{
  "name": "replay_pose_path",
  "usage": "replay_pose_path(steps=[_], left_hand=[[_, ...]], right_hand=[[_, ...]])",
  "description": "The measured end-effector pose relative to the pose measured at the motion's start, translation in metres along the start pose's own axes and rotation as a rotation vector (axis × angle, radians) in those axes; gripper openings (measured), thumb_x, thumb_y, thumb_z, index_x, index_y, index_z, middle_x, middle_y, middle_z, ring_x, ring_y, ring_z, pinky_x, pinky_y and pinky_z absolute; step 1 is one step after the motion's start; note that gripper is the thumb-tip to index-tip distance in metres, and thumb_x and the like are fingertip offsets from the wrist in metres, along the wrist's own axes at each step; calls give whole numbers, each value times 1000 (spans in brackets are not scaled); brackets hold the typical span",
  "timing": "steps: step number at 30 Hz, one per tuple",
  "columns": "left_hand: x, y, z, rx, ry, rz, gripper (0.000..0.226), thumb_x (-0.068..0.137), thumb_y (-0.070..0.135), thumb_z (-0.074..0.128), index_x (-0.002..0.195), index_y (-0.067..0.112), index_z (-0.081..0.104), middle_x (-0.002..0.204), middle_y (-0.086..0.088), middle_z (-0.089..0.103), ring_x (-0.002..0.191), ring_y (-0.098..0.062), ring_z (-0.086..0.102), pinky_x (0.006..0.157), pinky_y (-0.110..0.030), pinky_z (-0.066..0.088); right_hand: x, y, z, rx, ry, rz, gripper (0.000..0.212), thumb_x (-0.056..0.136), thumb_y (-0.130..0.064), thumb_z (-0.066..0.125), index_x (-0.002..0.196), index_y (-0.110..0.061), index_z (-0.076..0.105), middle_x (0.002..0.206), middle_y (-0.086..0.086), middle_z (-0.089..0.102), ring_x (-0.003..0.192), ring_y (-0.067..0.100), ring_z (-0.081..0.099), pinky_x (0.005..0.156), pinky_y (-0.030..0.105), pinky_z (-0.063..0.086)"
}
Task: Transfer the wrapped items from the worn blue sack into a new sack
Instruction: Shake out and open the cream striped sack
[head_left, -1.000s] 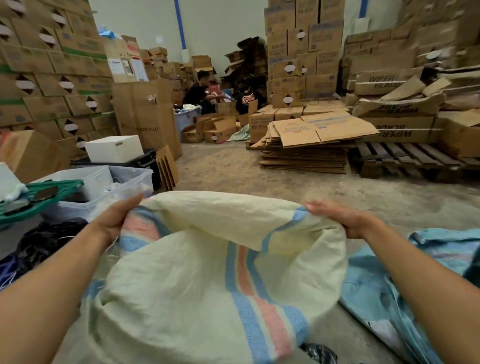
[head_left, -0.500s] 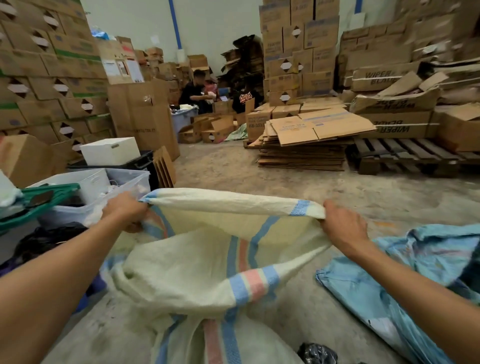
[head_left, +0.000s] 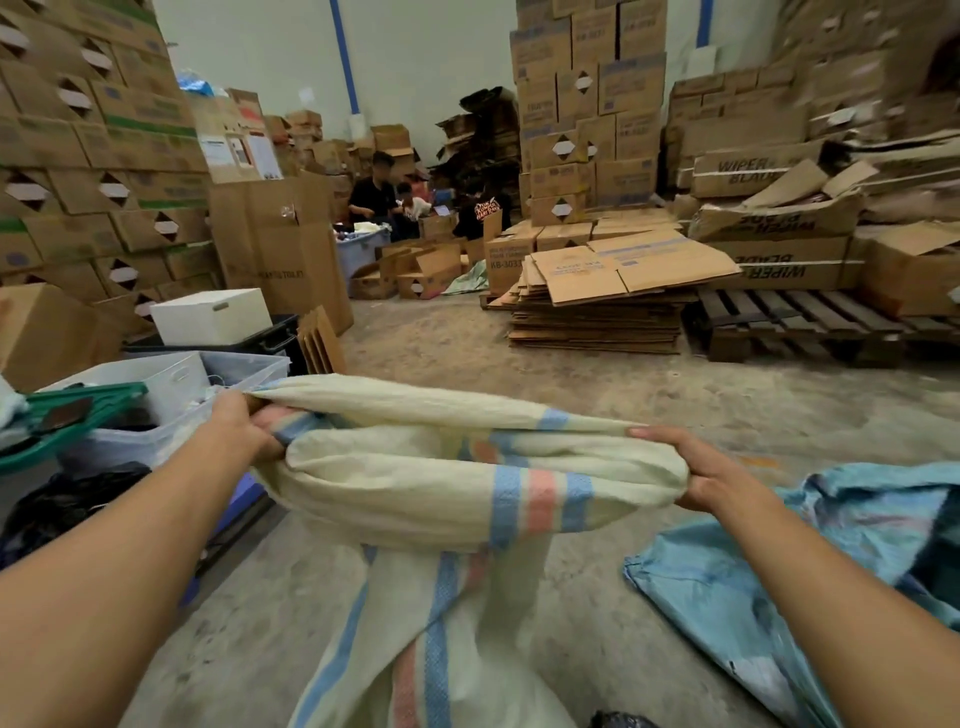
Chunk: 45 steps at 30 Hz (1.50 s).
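Down at floor level in a packed warehouse, both hands are busy with the new sack (head_left: 467, 483), the cream one with blue and pink stripes. Left hand (head_left: 240, 423) pinches one end of the rolled-down rim, right hand (head_left: 693, 470) grips the other end, and they're held wide apart so the mouth stretches out. My guess is the rim is cuffed over so the opening stays put once stuff goes in. The rest of it hangs down to the concrete floor (head_left: 597, 613). The worn blue sack (head_left: 810, 561) lies crumpled just to the right, close enough to reach. Can't see any wrapped items yet, so the transfer looks like it hasn't started
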<state>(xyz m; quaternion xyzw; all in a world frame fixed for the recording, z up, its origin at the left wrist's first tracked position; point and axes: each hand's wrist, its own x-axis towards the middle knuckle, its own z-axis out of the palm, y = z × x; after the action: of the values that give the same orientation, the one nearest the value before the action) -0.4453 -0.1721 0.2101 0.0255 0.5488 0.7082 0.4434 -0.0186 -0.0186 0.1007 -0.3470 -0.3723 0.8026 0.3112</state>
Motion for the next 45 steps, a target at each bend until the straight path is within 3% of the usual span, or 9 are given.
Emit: replay_pose_path(steps=[9,12,17,21,26,31,36,41,45], left_hand=[[-28,19,-27,601,-352,-83,65,43,8,94,100,-4,65,85,-28,71,66,-37,72,57,-46,60],[-19,31,-41,643,-482,-121,98,19,21,102,106,-7,65,97,-31,70,76,-40,72,63,-52,60],[15,25,-53,149,-1157,-43,67,101,47,38,147,-1,35,149,-27,38,140,-36,37,119,-50,20],[22,10,-52,385,-593,186,87,33,13,99,113,8,65,106,-17,72,90,-26,72,71,-40,62],[33,-7,-36,998,-83,408,50,85,-2,64,124,10,35,120,-21,47,98,-31,59,67,-37,59],[36,-17,-28,1692,336,887,18,88,22,60,103,12,58,115,-22,55,111,-39,46,89,-45,39],[22,-4,9,1393,357,509,25,96,6,51,118,-3,57,122,-28,58,110,-42,57,79,-45,49],[2,27,61,612,88,396,24,101,0,40,121,-3,52,146,-23,43,132,-36,46,103,-39,45],[23,77,108,76,71,502,47,98,12,35,145,13,34,138,-11,51,112,-34,62,79,-48,58]], right_hand=[[28,-10,-33,-674,871,-488,10,84,-28,75,86,-20,69,96,13,70,90,32,64,73,38,50],[27,-20,-24,-115,686,-315,4,93,-18,66,89,-19,64,99,16,70,83,28,65,63,41,59],[20,-25,19,431,338,36,22,101,-8,45,118,0,58,101,20,66,115,25,60,104,35,42],[-3,-20,38,254,238,47,31,102,-12,35,92,7,58,92,27,66,95,34,57,87,43,51],[-10,-17,34,-320,177,-162,27,91,-23,59,115,-12,52,94,10,65,77,24,67,57,32,56],[-4,-10,26,-1369,182,-366,72,69,-7,79,122,-33,39,118,1,38,105,24,51,79,32,52],[3,3,31,-1675,746,-675,28,86,-9,60,101,-30,50,103,2,59,102,28,48,80,40,41],[16,-21,40,-859,788,-424,27,93,-8,38,114,-25,44,107,12,56,94,34,57,73,42,51],[32,-74,66,-156,822,-618,30,92,-1,31,104,-24,47,115,10,56,98,30,57,84,45,54]])
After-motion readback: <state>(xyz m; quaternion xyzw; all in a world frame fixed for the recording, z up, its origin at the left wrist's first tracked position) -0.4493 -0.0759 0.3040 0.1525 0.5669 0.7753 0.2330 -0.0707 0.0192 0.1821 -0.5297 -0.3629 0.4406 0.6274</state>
